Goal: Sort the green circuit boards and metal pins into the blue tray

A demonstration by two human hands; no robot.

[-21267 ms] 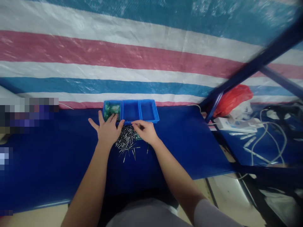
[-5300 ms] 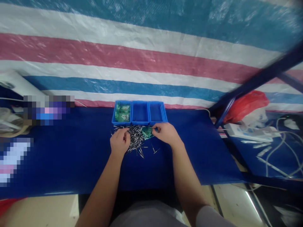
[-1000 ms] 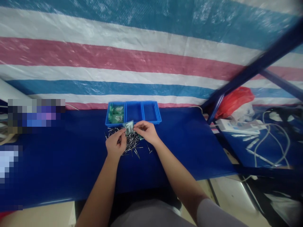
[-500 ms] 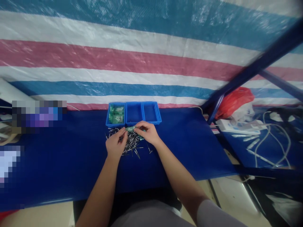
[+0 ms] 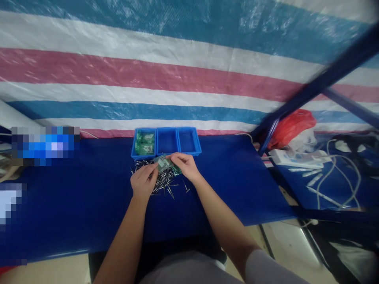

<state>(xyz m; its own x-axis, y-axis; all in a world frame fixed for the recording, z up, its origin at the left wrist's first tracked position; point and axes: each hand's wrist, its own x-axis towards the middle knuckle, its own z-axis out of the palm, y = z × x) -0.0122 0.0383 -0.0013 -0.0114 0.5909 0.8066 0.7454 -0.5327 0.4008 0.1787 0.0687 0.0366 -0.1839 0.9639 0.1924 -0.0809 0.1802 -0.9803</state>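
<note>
Between both hands is a small green plastic bag [image 5: 162, 163], flattened out so its face shows. My left hand [image 5: 144, 180] pinches its left side, and my right hand [image 5: 186, 165] grips its upper right corner. Beneath them lies a pile of thin metal rods [image 5: 165, 179], perhaps rivets or screws; their exact kind is too small to tell. Another bit of green plastic [image 5: 177, 171] shows under my right hand. Just behind the pile stand blue bins [image 5: 167, 153] in a row, the left one holding green packets [image 5: 145, 143].
A blue table [image 5: 237, 177] spreads around the pile. To the right are a white power strip [image 5: 291, 157] with cables, a red plastic bag [image 5: 293, 124] and a blue metal frame [image 5: 319, 83]. A striped sheet [image 5: 177, 71] hangs behind.
The green bag, seen narrow and edge-on before, is now tilted and spread so its broad face shows. Both hands stay in nearly the same place.
</note>
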